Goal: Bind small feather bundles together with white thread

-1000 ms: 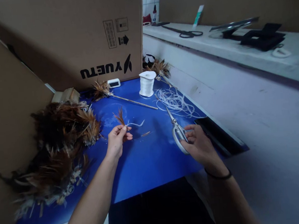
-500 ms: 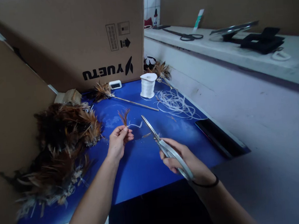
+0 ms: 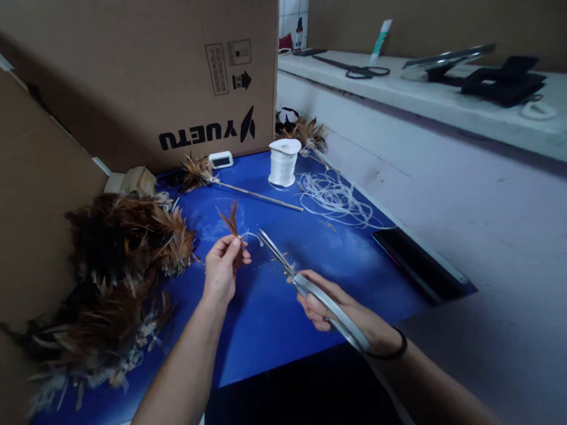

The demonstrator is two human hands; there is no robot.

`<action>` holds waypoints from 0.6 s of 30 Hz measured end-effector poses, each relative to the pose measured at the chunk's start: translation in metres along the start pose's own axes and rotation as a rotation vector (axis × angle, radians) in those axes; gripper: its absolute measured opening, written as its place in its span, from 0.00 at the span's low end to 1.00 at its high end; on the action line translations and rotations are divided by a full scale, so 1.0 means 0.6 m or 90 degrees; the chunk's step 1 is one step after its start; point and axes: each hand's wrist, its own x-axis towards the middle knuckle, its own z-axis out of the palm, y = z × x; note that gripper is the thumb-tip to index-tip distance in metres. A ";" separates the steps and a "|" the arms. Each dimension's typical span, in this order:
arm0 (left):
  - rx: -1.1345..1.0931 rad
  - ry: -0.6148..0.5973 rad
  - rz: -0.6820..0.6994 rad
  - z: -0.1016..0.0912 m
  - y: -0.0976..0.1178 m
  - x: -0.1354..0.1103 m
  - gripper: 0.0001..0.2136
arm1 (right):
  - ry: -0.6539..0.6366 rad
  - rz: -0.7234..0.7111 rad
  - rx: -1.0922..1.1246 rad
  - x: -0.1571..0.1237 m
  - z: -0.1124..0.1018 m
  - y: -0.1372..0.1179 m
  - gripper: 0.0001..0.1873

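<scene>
My left hand (image 3: 223,267) pinches a small bundle of brown feathers (image 3: 230,219) tied with white string, held upright over the blue table top (image 3: 266,305). My right hand (image 3: 343,312) grips silver scissors (image 3: 305,284) by the handles. The blades point up and left, and their tips reach the white string tail just right of my left fingers.
A heap of brown feathers (image 3: 115,265) lies at the left. A feather on a thin stick (image 3: 222,181), a white string spool (image 3: 283,162) and loose string (image 3: 334,198) sit further back. A big cardboard box (image 3: 154,72) stands behind; a dark tray (image 3: 420,264) lies at the right edge. Black scissors (image 3: 358,70) rest on the ledge.
My right hand lifted the scissors from the table's right side and swung them left, so the blade tips now reach the string by my left hand. The left hand stayed put.
</scene>
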 end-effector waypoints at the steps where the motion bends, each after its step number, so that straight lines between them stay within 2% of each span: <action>1: 0.012 0.002 0.015 0.001 0.000 -0.001 0.12 | -0.005 0.012 0.004 -0.004 0.002 0.000 0.22; 7: 0.066 0.010 0.095 0.003 -0.003 -0.003 0.12 | -0.007 0.056 0.041 -0.007 0.018 0.003 0.24; 14: 0.206 -0.019 0.168 0.000 -0.011 -0.008 0.08 | -0.017 0.027 0.056 0.022 0.022 0.008 0.21; 18: 0.258 -0.042 0.175 -0.002 -0.014 -0.009 0.08 | -0.023 0.011 0.056 0.032 0.026 0.006 0.21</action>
